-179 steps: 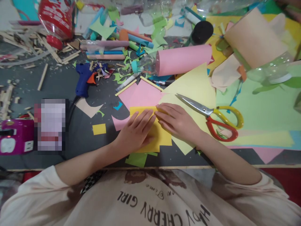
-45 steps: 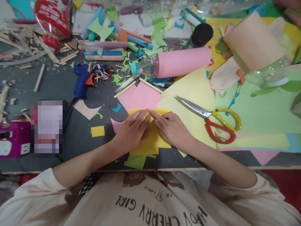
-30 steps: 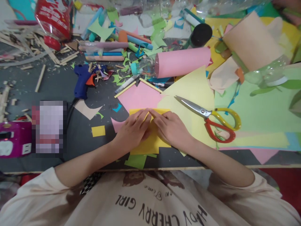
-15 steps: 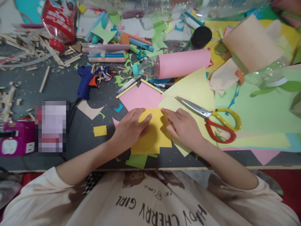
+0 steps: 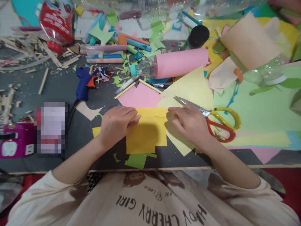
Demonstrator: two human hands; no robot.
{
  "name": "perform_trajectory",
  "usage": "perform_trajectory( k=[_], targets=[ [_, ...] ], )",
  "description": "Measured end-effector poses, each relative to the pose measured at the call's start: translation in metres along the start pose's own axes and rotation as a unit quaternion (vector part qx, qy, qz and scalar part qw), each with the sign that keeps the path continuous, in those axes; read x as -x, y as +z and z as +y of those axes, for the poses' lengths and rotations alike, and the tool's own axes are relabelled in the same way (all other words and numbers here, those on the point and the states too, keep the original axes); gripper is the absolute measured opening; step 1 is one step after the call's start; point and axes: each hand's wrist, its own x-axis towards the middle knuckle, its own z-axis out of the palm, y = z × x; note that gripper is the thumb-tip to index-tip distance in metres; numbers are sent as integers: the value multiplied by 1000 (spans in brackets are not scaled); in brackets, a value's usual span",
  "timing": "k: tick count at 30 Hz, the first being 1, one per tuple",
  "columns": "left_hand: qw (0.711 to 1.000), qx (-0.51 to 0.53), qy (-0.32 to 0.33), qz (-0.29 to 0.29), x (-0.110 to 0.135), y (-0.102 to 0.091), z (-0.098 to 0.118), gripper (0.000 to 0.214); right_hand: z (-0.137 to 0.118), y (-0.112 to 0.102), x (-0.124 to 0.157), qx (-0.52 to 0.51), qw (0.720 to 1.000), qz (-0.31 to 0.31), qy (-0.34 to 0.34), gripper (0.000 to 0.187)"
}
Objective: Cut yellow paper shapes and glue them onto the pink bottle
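A yellow sheet of paper [image 5: 145,133] lies before me, with a narrow folded strip along its top edge and a stepped cut at its lower right corner. My left hand [image 5: 117,124] is closed at the sheet's upper left, thumb and fingers on the end of the folded strip. Just off the sheet's right edge, my right hand [image 5: 190,122] holds nothing; its index finger points left and its thumb is apart. Scissors [image 5: 205,113] with yellow and red handles lie right beside that hand. A pink paper piece [image 5: 138,97] edged with two yellow sticks lies behind the sheet.
Further back are a blue glue gun [image 5: 83,83], a bottle wrapped in pink paper [image 5: 181,64] and a red-labelled bottle [image 5: 56,25]. Wooden sticks and paper scraps litter the left and back. Pale green paper [image 5: 263,110] covers the right. A purple device [image 5: 17,139] sits at left.
The sheet's top edge now shows a folded-over strip. My right hand has moved right, off the paper, while my left hand has shifted left to the strip's end.
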Motion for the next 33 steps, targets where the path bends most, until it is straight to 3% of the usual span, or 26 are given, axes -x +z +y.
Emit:
perform_trajectory(
  k=[7, 11, 16, 19, 23, 26, 29, 33],
  targets=[
    [999, -18, -9, 35, -3, 0, -1, 30, -1, 13, -3, -17, 998, 20, -49, 17],
    [999, 9, -40, 21, -1, 0, -1, 32, -1, 16, -5, -35, 994, -14, -104, 27],
    [996, 34, -65, 51, -1, 4, -6, 34, 3, 18, -6, -68, 994, -26, -86, 26],
    [996, 3, -43, 76, -2, 5, -11, 35, 4, 20, -8, -85, 993, -10, -81, 26],
    [997, -36, -43, 54, -5, 2, -14, 40, 4, 21, -11, -88, 992, 18, -87, 25],
    [996, -48, -39, 70, -6, 0, -17, 45, 4, 22, -13, -90, 993, 16, -73, 26],
    [996, -25, -44, 78, -6, -2, -22, 45, 3, 23, -14, -88, 994, 26, -63, 29],
    [994, 25, -95, 38, -6, -3, -33, 52, 3, 26, -15, -79, 994, 30, -65, 28]
  ],
)
